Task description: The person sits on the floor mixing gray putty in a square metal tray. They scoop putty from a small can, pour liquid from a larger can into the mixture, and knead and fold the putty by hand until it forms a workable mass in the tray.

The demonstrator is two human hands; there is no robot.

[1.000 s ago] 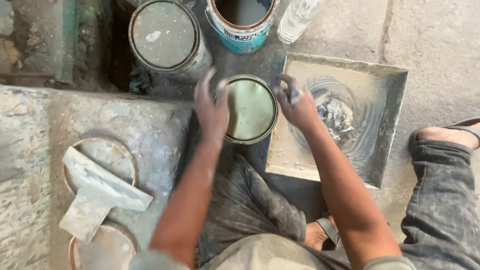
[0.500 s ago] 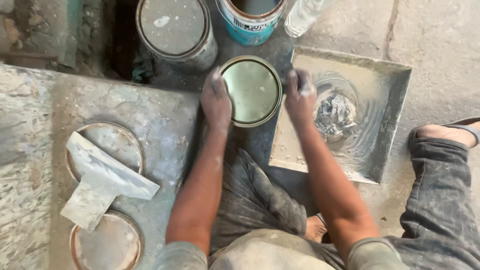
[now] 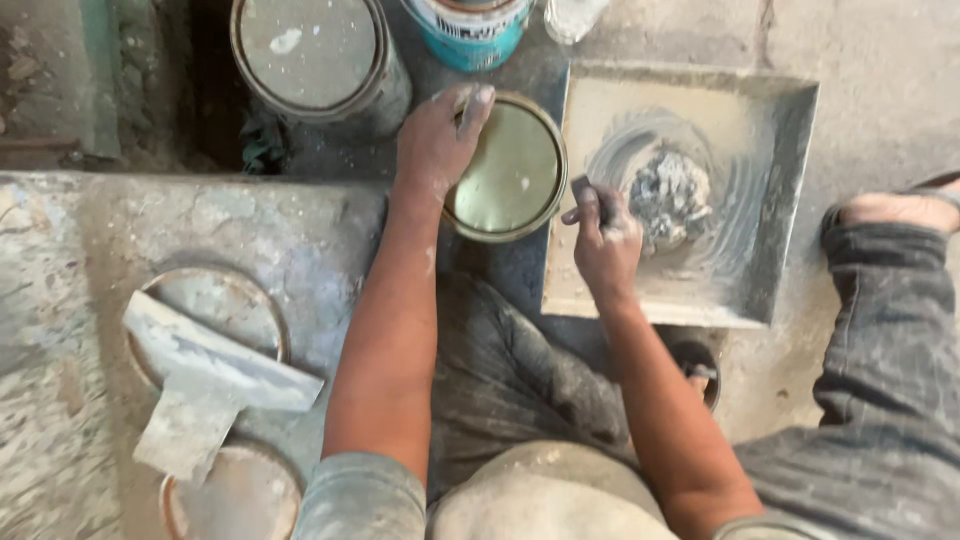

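Head view, left hand [image 3: 435,140] on lidded tin [image 3: 507,168], putty lump [image 3: 670,195] in tray [image 3: 790,200]

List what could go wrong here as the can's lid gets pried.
1. The small tool in the right hand could slip off the rim toward the left hand steadying the can.
2. A jolt might tip the can against the tray of grey putty.

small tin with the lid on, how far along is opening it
Done: a lump of grey putty already sits mixed in the square tray, and two loose lids lie by the scraper. In hand: the left hand steadies the small tin while the right hand sets a thin tool at its rim. Left: the lid is not yet off.
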